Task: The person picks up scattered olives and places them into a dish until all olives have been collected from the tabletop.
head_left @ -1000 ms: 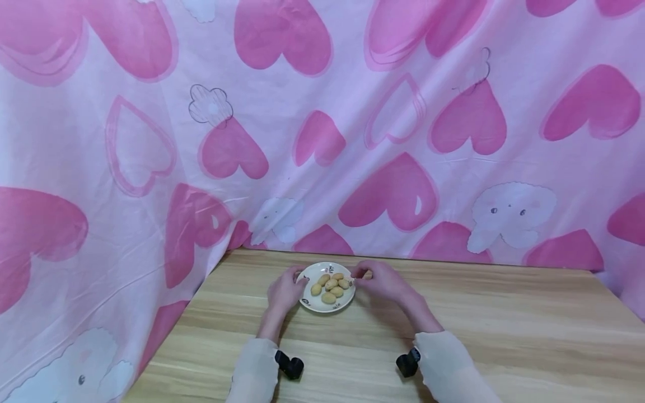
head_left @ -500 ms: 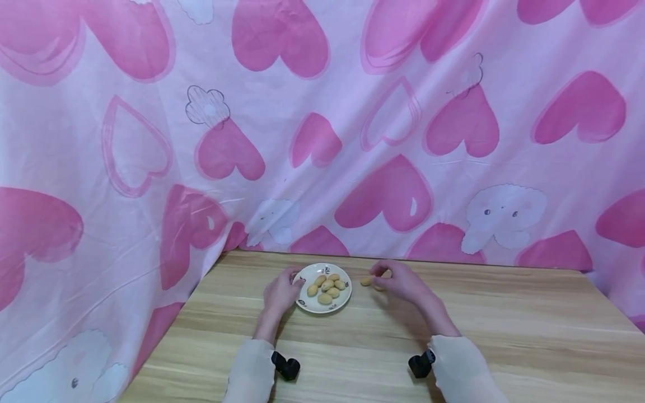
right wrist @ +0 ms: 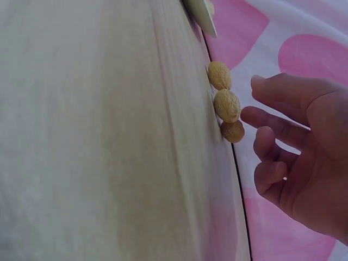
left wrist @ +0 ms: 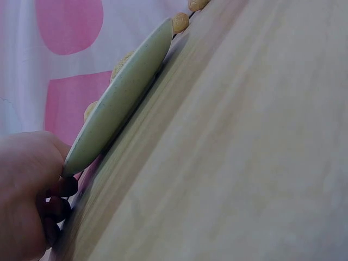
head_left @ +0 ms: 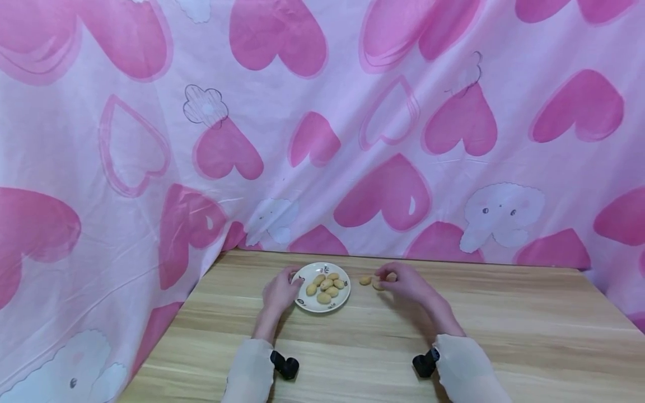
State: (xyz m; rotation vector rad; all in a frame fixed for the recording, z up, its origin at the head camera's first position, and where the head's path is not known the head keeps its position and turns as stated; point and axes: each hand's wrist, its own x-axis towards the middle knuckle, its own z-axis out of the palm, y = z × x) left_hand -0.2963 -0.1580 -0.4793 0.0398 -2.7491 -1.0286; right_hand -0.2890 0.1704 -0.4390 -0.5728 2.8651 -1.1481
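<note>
A small white plate (head_left: 313, 305) with dark markings on its rim bears several tan, wrinkled oval pieces (head_left: 326, 284), nut- or dried-fruit-like. My left hand (head_left: 281, 291) grips its left rim, thumb above; in the left wrist view the other fingers curl below the plate's side (left wrist: 117, 103). Right of the plate, my right hand (head_left: 410, 285) hovers over more of these pieces (head_left: 365, 280). The right wrist view shows three loose ones in a row, the nearest to the fingers being the middle piece (right wrist: 227, 106). The right fingers are apart, loosely bent, with nothing between them.
Everything stands near the back edge of a wooden table (head_left: 353, 358). Behind and to the left hangs a pink curtain (head_left: 312, 184) printed with hearts. Small black cameras (head_left: 285, 366) sit on both wrists.
My right hand has moved away from the plate's right rim, over to the right, and the loose pieces there have come into view. The left hand keeps its hold on the plate.
</note>
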